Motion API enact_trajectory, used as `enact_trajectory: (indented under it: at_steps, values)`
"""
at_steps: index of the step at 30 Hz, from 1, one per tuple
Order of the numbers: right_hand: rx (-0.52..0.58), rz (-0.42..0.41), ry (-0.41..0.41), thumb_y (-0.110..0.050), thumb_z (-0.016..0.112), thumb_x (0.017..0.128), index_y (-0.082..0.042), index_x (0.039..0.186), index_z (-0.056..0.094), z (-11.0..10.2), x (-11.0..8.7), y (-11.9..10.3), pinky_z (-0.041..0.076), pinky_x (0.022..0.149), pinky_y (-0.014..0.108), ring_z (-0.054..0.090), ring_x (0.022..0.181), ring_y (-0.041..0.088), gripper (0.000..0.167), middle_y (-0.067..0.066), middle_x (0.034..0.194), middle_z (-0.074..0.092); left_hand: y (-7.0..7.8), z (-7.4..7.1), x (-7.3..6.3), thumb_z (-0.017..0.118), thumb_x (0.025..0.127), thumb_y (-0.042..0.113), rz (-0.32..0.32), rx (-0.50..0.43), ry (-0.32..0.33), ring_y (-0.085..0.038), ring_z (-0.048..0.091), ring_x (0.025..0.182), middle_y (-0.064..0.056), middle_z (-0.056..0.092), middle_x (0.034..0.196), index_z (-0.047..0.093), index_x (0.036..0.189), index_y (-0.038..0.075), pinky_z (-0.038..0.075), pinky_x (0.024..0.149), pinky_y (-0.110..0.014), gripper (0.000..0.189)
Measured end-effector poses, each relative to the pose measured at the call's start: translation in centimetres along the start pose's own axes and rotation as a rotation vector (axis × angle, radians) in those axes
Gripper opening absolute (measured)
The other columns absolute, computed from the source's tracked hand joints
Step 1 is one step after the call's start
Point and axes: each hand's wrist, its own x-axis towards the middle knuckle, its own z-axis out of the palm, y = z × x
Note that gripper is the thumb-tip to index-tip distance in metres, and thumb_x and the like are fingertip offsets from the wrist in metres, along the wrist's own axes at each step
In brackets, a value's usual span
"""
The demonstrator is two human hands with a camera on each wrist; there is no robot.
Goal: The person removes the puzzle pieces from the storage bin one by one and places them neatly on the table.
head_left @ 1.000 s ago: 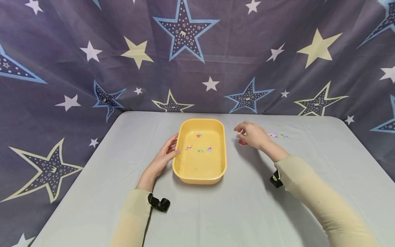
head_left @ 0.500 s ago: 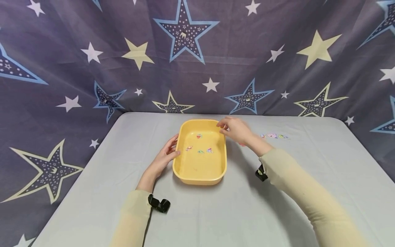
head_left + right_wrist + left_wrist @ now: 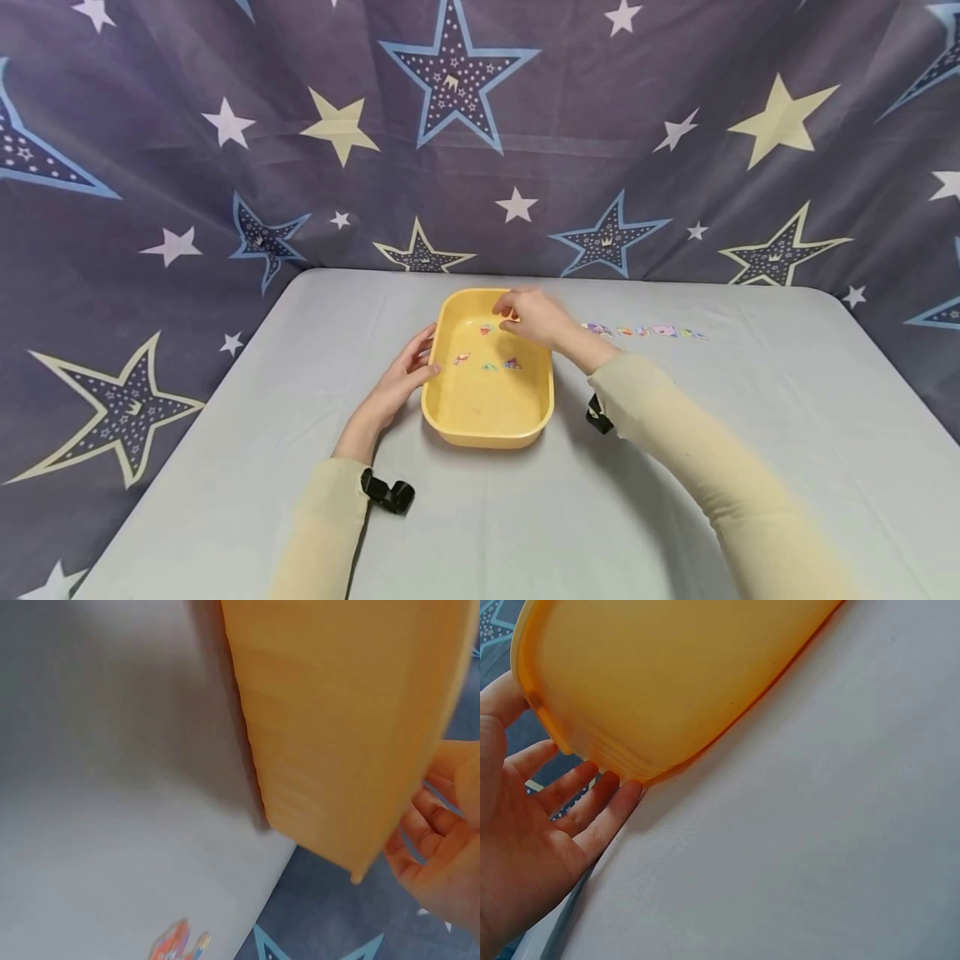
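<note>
The left hand (image 3: pixel 393 387) pinches the yellow tray (image 3: pixel 486 408); whether the right hand (image 3: pixel 537 316) above it pinches anything is unclear.

Head camera sits above the table (image 3: pixel 225 517), facing forward and down, far enough back to cover the yellow tub (image 3: pixel 487 408), left hand (image 3: pixel 396 385), right hand (image 3: pixel 538 318) and starred curtain (image 3: pixel 277 50). Left wrist camera (image 3: pixel 387 492), canted, looks closely, beside the left hand, at the tub's outer wall. Right wrist camera (image 3: pixel 599 414), likewise canted and close, faces the opposite wall. All views share tub, table and curtain.
</note>
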Motion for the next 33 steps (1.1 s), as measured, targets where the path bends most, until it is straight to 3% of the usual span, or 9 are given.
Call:
enact_trajectory:
  at_steps: [9,20,28,33]
  values:
    - [-0.012,0.039,-0.072,-0.016,0.065,0.083,-0.008,0.108,0.064,1.7,1.7,-0.4,0.045,0.086,0.031,0.061,0.095,0.018,0.027,0.005,0.104,0.065,-0.5,-0.2,0.4,0.053,0.087,0.016,0.009,0.005,0.003,-0.026,0.04,0.122,-0.007,0.032,0.142,0.024,0.143,0.032,0.037,0.096,-0.041,0.065]
    - [-0.014,0.143,-0.121,-0.022,0.062,0.085,-0.011,0.117,0.061,3.6,2.6,-0.5,0.043,0.091,0.032,0.055,0.106,0.019,0.033,0.004,0.114,0.061,1.8,0.3,-0.8,0.05,0.088,0.01,-0.005,-0.023,-0.019,-0.034,0.035,0.126,-0.014,0.028,0.144,0.021,0.145,0.022,0.032,0.099,-0.046,0.065]
    - [-0.034,0.181,-0.147,-0.025,0.06,0.086,-0.012,0.123,0.058,4.0,2.6,-0.4,0.039,0.097,0.035,0.05,0.116,0.021,0.039,0.004,0.124,0.057,-0.4,0.0,0.3,0.051,0.088,0.015,0.008,0.001,0.0,-0.027,0.04,0.123,-0.007,0.031,0.142,0.024,0.143,0.031,0.034,0.099,-0.043,0.064]
    - [-0.056,0.155,-0.156,-0.024,0.06,0.086,-0.014,0.121,0.059,4.2,2.6,-0.3,0.041,0.095,0.034,0.053,0.112,0.02,0.037,0.002,0.12,0.06,-0.7,0.0,0.5,0.052,0.087,0.015,0.013,0.007,0.012,-0.027,0.04,0.123,-0.007,0.032,0.142,0.025,0.143,0.032,0.033,0.1,-0.045,0.064]
